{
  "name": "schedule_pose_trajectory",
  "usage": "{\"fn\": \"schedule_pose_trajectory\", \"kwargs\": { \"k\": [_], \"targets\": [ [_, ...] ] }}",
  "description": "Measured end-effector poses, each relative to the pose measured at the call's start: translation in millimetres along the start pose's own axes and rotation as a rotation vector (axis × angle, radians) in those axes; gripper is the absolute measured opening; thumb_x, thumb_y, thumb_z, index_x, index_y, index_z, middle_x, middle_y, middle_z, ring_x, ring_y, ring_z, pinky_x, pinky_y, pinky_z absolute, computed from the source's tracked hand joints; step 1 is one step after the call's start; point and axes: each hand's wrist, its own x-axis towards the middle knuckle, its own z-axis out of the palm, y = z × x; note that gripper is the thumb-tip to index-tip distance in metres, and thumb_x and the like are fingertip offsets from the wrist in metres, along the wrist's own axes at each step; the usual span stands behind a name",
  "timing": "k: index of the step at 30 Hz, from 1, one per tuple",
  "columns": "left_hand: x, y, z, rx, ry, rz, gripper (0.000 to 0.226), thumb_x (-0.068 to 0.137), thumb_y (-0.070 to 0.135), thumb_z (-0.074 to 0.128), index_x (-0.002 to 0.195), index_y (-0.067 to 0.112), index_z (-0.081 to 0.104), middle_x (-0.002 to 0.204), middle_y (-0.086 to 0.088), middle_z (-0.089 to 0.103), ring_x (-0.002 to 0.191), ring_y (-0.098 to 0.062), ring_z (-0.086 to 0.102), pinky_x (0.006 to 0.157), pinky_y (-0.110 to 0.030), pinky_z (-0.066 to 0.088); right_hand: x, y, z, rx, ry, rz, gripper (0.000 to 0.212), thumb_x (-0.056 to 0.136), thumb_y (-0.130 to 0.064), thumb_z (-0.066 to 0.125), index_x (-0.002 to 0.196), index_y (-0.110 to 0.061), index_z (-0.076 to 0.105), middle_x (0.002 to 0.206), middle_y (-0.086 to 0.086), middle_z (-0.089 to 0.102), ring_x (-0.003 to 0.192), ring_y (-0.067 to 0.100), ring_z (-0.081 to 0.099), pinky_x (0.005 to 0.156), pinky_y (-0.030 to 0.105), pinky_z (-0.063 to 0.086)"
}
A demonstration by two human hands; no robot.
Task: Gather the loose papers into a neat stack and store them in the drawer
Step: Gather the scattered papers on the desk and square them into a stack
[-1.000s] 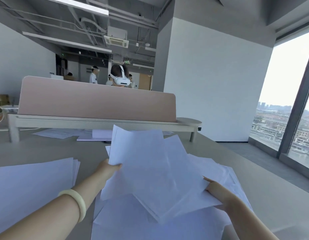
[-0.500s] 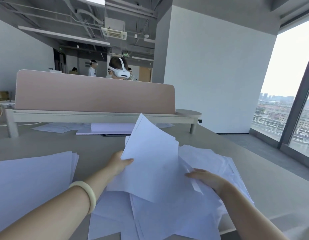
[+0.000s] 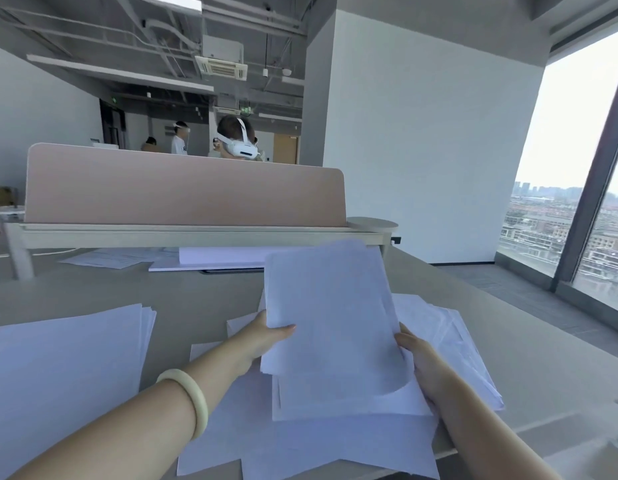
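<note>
A bundle of white papers (image 3: 330, 306) stands tilted up above the desk, roughly squared at its edges. My left hand (image 3: 266, 336) grips its left edge, thumb on the front sheet. My right hand (image 3: 422, 362) holds its right edge from the side and behind. Under the bundle lie more loose sheets (image 3: 335, 441), fanned out unevenly, with some spreading to the right (image 3: 453, 341). A separate flat stack of paper (image 3: 65, 362) lies at the left. No drawer is in view.
The grey desk (image 3: 203, 296) ends at a pink divider screen (image 3: 183, 188) on a raised shelf. Papers and a ream (image 3: 217, 259) lie under that shelf. People with headsets stand behind the screen. The desk's right edge (image 3: 508, 313) drops to the floor by the window.
The fanned sheets in my hands have been pulled together into one upright bundle. My left hand shifted right along the edge and my right hand moved to the bundle's right side.
</note>
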Motion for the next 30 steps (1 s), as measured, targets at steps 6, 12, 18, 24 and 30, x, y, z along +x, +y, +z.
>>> {"fn": "schedule_pose_trajectory", "kwargs": {
  "k": [6, 12, 18, 24, 30],
  "targets": [
    [-0.6, 9.3, 8.0, -0.040, 0.206, 0.175, 0.040, 0.087, -0.002, 0.055, 0.119, 0.019, 0.048, 0.111, 0.004, 0.061, 0.104, -0.020, 0.059, 0.076, -0.023, 0.049, -2.7, -14.5, 4.2, -0.023, -0.052, -0.022, 0.048, 0.102, -0.043, 0.035, 0.120, -0.011, 0.066, 0.114, 0.009, 0.072, 0.107, 0.028, 0.068, 0.096, 0.045, 0.049],
    [-14.1, 62.3, -8.7, -0.101, 0.372, 0.466, 0.044, 0.088, 0.001, 0.056, 0.125, 0.024, 0.047, 0.114, 0.006, 0.060, 0.106, -0.015, 0.059, 0.086, -0.028, 0.046, 2.4, -81.8, 47.9, -0.146, 0.039, -0.386, 0.030, 0.095, -0.014, 0.056, 0.124, -0.018, 0.059, 0.116, 0.002, 0.072, 0.103, 0.022, 0.070, 0.088, 0.037, 0.056],
    [-26.8, 52.4, -15.3, -0.156, 0.313, 0.447, 0.050, 0.082, 0.017, 0.071, 0.120, 0.030, 0.042, 0.110, 0.021, 0.058, 0.100, 0.004, 0.057, 0.079, -0.018, 0.046, -2.7, -69.9, 66.5, -0.145, 0.079, -0.451, 0.035, 0.090, -0.029, 0.065, 0.124, -0.024, 0.059, 0.115, -0.008, 0.071, 0.104, 0.009, 0.069, 0.080, 0.023, 0.055],
    [-23.1, 21.5, -16.7, -0.122, 0.253, 0.345, 0.030, 0.092, 0.019, 0.057, 0.119, 0.032, 0.053, 0.112, 0.014, 0.066, 0.106, -0.008, 0.062, 0.087, -0.026, 0.048, 8.3, -48.6, 69.4, -0.169, 0.134, -0.372, 0.028, 0.096, -0.017, 0.055, 0.124, -0.017, 0.057, 0.117, 0.001, 0.070, 0.106, 0.020, 0.067, 0.085, 0.032, 0.054],
    [-6.4, 16.7, -36.3, -0.117, 0.399, 0.216, 0.023, 0.090, 0.002, 0.053, 0.106, 0.015, 0.061, 0.090, 0.000, 0.065, 0.078, -0.017, 0.060, 0.066, -0.025, 0.044, 16.1, -51.4, 47.4, -0.473, 0.113, -0.165, 0.068, 0.075, -0.052, 0.072, 0.127, -0.014, 0.048, 0.107, 0.004, 0.064, 0.090, 0.020, 0.063, 0.077, 0.030, 0.048]
  ]
}}
